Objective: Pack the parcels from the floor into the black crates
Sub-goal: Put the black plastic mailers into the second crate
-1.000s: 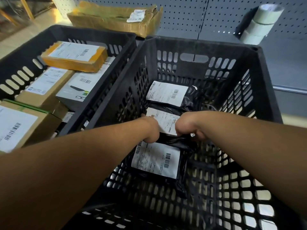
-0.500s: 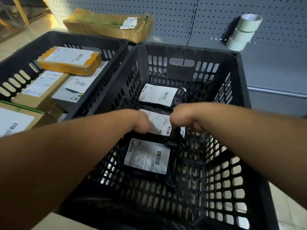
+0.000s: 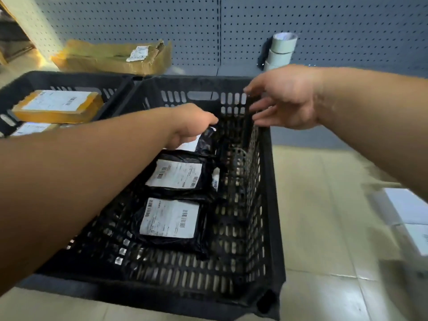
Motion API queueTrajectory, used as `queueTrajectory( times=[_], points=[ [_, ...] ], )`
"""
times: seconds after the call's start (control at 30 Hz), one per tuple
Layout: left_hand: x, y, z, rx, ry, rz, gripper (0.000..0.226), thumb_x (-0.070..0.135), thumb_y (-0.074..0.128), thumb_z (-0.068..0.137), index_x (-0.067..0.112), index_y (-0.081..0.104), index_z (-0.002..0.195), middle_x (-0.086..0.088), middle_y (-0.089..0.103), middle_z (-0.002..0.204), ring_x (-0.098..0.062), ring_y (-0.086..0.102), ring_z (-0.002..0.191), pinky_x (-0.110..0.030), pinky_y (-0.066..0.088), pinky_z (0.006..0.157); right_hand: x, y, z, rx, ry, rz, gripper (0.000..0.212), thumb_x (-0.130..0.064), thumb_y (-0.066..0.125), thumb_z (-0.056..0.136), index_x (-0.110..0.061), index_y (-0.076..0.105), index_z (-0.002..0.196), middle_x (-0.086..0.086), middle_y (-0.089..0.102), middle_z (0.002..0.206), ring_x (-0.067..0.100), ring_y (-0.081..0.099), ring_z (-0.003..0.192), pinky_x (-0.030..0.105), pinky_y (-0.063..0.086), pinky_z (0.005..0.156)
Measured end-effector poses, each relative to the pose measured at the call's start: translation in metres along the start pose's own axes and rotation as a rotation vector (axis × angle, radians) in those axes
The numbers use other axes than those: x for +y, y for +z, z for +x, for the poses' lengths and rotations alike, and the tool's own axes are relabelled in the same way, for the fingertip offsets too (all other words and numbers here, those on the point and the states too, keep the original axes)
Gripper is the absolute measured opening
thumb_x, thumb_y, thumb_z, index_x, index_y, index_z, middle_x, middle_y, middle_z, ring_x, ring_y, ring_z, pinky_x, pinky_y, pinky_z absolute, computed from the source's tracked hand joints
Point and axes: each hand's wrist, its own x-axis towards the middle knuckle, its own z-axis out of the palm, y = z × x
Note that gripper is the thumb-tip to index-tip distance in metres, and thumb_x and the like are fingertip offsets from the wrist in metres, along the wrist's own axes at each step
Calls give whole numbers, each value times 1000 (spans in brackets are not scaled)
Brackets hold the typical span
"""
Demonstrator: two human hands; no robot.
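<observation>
Black crate (image 3: 269, 205) on the floor holding three black parcels in a row: near parcel (image 3: 170, 220), middle parcel (image 3: 176, 174), far parcel (image 3: 203, 141) under the left hand (image 3: 190, 125) (grip state hidden), right hand (image 3: 284, 98) open above the far-right rim.

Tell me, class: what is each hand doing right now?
Left hand: down in the black crate on the far black parcel; grip cannot be told.
Right hand: open, holding nothing.
</observation>
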Motion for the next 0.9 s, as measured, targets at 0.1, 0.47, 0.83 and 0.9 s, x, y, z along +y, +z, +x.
queueTrajectory(
  times=[0.1, 0.47, 0.83, 0.9],
  points=[
    [31, 20, -10, -26, 94, -140, 14, 35, 60, 99, 25, 63, 108, 5, 64, 123, -8, 63, 106, -26, 55, 86, 13, -38, -13, 59, -51, 82, 19, -29, 58, 97, -15, 63, 109, 11, 65, 113, 22, 71, 93, 32, 60, 85],
    [130, 112, -63, -34, 422, -237, 7, 31, 60, 95, 26, 62, 91, 0, 62, 106, -17, 57, 97, -30, 48, 100, 111, -186, -62, 140, 88, 214, 42, -51, 46, 99, -16, 62, 116, 13, 65, 120, 33, 64, 109, 45, 54, 90],
    [153, 290, -118, -441, 275, -120, 8, 30, 60, 100, 26, 62, 93, 3, 67, 110, -14, 64, 104, -39, 48, 107, 265, -328, -133, 370, 441, -19, 49, -59, 39, 100, -17, 60, 113, 11, 66, 107, 29, 62, 85, 39, 52, 72],
    [156, 328, -136, -519, 245, -120, 12, 28, 60, 99, 25, 61, 87, 2, 64, 104, -15, 62, 98, -37, 49, 105, 296, -346, -145, 384, 515, -51, 50, -60, 38, 100, -15, 58, 114, 12, 63, 107, 29, 57, 83, 40, 51, 72]
  ],
)
